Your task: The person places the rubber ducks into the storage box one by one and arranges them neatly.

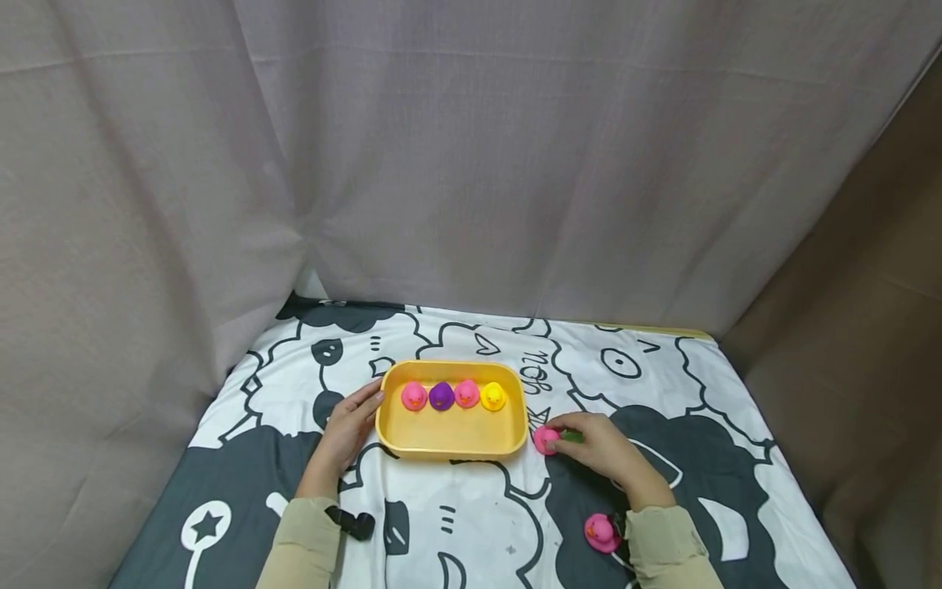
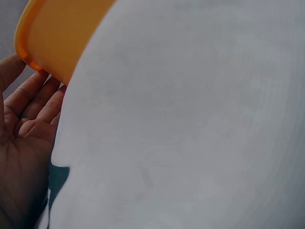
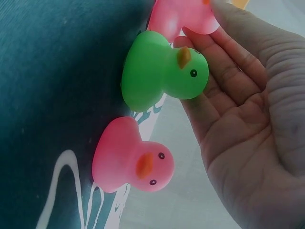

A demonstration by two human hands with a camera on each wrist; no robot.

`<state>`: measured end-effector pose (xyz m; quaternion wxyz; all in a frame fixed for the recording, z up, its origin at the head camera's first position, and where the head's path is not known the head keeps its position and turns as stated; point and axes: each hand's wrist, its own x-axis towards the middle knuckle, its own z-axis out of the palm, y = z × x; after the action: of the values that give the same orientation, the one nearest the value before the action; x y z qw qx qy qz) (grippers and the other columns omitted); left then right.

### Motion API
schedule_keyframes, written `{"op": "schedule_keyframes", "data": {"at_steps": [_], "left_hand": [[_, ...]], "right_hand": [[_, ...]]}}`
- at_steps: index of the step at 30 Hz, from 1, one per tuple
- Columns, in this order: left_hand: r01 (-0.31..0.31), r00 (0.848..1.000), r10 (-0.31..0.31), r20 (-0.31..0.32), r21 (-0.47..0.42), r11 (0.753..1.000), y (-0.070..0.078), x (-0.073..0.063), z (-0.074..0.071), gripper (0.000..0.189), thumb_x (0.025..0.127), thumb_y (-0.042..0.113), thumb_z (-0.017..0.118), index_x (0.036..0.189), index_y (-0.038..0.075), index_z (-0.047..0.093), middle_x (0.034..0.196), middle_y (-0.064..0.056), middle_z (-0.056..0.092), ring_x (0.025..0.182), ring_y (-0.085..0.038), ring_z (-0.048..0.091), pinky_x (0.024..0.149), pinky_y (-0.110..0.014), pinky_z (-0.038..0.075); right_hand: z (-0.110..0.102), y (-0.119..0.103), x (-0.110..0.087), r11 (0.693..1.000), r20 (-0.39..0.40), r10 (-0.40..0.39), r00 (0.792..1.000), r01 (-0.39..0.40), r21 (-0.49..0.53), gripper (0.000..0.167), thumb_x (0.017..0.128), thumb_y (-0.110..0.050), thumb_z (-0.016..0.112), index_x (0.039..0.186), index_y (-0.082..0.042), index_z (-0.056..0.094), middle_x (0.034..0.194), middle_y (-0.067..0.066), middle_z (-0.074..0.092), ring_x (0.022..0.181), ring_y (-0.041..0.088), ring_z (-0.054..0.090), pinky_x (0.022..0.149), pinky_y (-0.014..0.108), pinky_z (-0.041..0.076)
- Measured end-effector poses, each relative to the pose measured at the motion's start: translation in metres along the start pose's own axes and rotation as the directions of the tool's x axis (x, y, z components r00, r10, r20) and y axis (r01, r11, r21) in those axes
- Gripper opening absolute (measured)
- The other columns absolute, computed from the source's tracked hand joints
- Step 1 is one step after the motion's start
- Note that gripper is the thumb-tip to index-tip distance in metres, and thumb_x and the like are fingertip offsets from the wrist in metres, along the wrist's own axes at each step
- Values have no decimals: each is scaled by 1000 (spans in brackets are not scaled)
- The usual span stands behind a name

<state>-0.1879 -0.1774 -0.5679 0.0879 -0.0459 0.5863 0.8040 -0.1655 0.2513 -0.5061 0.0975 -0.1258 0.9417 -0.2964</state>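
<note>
From my head view, my left hand [image 1: 349, 429] touches the yellow tray [image 1: 452, 446], seemingly steadying it around four lined-up ducks [image 1: 441, 397]; my right hand [image 1: 607, 450] pinches a pink duck [image 1: 545, 440] just outside its right edge. At my left wrist, loosely extended fingers meet the tray wall. At my right wrist, thumb and fingertips close on the duck, probably for a precise hold, near a green duck [image 3: 143, 71] and a second pink duck [image 3: 128, 157].
</note>
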Motion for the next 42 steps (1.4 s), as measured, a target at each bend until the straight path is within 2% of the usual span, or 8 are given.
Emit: {"op": "schedule_keyframes", "data": {"at_steps": [15, 26, 33, 37, 42], "left_hand": [[-2, 1000, 2, -5, -20, 1000, 1, -2, 3, 48, 100, 19, 64, 145, 7, 54, 151, -5, 48, 140, -18, 43, 111, -29, 42], [4, 1000, -4, -8, -2, 1000, 0, 0, 2, 48, 100, 20, 64, 146, 8, 53, 152, -5, 47, 141, -19, 42, 112, -32, 41], [1, 1000, -1, -9, 8, 1000, 2, -2, 2, 48, 100, 21, 64, 146, 8, 53, 152, -5, 47, 141, -19, 41, 113, -31, 40], [7, 1000, -7, -14, 2, 1000, 1, -2, 2, 48, 100, 20, 64, 146, 8, 53, 152, -4, 47, 141, -18, 41, 112, -30, 41], [-6, 1000, 6, -10, -13, 1000, -1, 0, 1, 49, 100, 20, 64, 146, 7, 53, 152, -5, 47, 140, -19, 43, 110, -28, 43]], "right_hand": [[-2, -2, -2, 999, -14, 21, 1000, -21, 29, 30, 85, -32, 82, 114, -26, 75, 112, -9, 70, 104, 23, 63, 95, 49, 56], [-11, -5, -2, 996, -21, -92, 996, 91, -13, 31, 87, -37, 79, 115, -25, 75, 105, -11, 70, 96, 23, 64, 91, 49, 56], [-18, -10, 1, 994, -22, -101, 995, 101, -40, 29, 88, -37, 78, 116, -28, 74, 105, -13, 69, 86, 17, 59, 75, 35, 55], [-23, -12, 3, 990, -22, -139, 990, 138, -36, 27, 90, -34, 78, 115, -25, 75, 108, -10, 70, 93, 24, 63, 83, 45, 58], [-29, -14, 4, 986, -30, -165, 986, 164, -10, 28, 90, -33, 78, 115, -23, 75, 111, -8, 71, 107, 31, 64, 93, 56, 55]]}}
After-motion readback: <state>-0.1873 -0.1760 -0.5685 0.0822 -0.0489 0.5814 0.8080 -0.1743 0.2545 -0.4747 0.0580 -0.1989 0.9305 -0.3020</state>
